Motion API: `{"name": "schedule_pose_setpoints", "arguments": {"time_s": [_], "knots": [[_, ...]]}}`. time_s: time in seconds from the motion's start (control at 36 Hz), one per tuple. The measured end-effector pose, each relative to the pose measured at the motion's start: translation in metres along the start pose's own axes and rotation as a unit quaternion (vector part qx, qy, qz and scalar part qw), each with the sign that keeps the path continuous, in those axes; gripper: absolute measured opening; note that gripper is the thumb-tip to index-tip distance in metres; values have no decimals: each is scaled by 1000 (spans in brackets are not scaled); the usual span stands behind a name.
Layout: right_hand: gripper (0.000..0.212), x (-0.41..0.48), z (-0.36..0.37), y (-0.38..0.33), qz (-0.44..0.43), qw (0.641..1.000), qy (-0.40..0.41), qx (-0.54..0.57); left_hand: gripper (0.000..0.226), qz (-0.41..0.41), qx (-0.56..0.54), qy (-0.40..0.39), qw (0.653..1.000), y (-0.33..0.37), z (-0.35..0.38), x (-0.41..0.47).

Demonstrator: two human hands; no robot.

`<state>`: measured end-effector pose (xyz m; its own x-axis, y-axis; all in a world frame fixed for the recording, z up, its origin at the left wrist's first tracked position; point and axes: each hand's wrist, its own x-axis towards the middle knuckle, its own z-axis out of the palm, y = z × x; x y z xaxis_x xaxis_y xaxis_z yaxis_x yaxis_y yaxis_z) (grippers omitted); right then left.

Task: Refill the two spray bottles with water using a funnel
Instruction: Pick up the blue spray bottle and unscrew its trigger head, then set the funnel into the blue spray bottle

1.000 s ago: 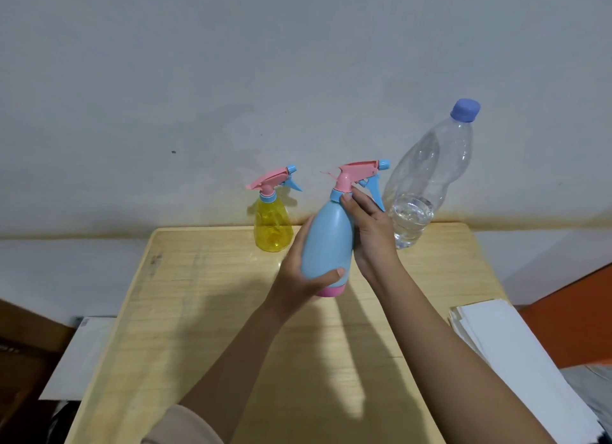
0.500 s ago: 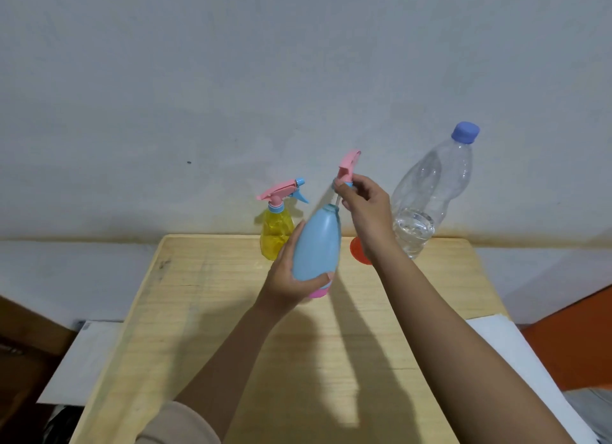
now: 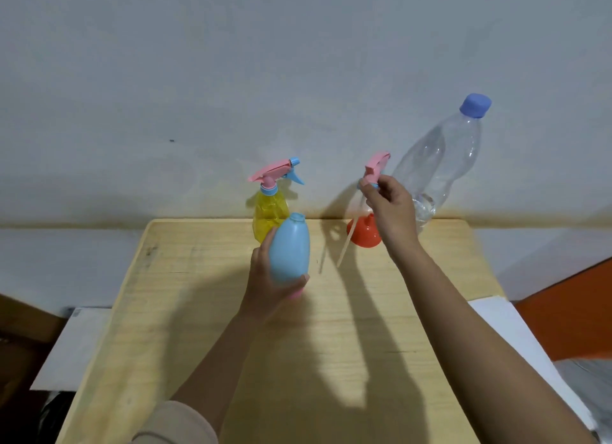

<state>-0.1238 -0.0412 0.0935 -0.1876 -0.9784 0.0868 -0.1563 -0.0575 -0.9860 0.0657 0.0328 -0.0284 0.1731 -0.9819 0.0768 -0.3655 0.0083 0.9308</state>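
Observation:
My left hand point(image 3: 265, 278) grips the blue spray bottle point(image 3: 290, 250) above the wooden table point(image 3: 205, 311); its neck is open, with no head on it. My right hand point(image 3: 392, 208) pinches the removed pink spray head point(image 3: 376, 169), its thin dip tube point(image 3: 347, 241) hanging down to the left. A yellow spray bottle point(image 3: 270, 212) with its pink head on stands at the back, just behind the blue one. An orange funnel point(image 3: 364, 233) lies mouth down behind my right hand. A large clear water bottle point(image 3: 440, 165) with a blue cap stands at the back right, holding a little water.
The table's far edge meets a grey wall point(image 3: 298, 79). White sheets point(image 3: 516, 337) lie off the table's right side, and another white sheet point(image 3: 69, 344) off its left. An orange surface point(image 3: 569, 308) shows at far right.
My right hand pulled the spray head with its tube out of the blue bottle and moved it right. My left hand lowered the open bottle. The funnel came into view.

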Motion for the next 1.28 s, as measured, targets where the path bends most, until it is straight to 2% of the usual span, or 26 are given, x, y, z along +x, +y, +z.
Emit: {"name": "schedule_pose_setpoints", "arguments": {"time_s": [0.08,0.17,0.25,0.42,0.64,0.69,0.78,0.89,1.06,1.19,1.28], "knots": [[17,-16,8,41,31,996,-37,-79,102,22,23,14,999,-9,2,-3],[19,-33,16,77,69,985,-57,-145,106,6,74,36,997,-16,4,-6],[18,-46,21,105,93,974,-73,-192,106,-13,81,47,996,-19,7,-8],[17,-56,34,130,100,968,-69,-220,98,-13,13,36,999,-34,6,-4],[32,-58,57,149,101,960,-77,-250,97,13,-8,52,999,-47,0,1],[32,-59,60,146,87,964,-62,-242,96,10,-7,53,999,-50,-1,0],[30,-53,54,140,49,978,18,-203,98,4,-7,49,999,-55,-3,-1],[50,-19,31,143,17,975,74,-208,90,28,-15,53,998,-54,-3,0],[68,23,23,157,44,965,56,-254,84,52,-33,63,996,-54,-2,0],[71,25,31,169,57,955,66,-283,85,60,-43,50,996,-59,-3,1],[81,25,29,174,66,948,66,-303,86,65,-48,42,996,-61,-4,3]]}}
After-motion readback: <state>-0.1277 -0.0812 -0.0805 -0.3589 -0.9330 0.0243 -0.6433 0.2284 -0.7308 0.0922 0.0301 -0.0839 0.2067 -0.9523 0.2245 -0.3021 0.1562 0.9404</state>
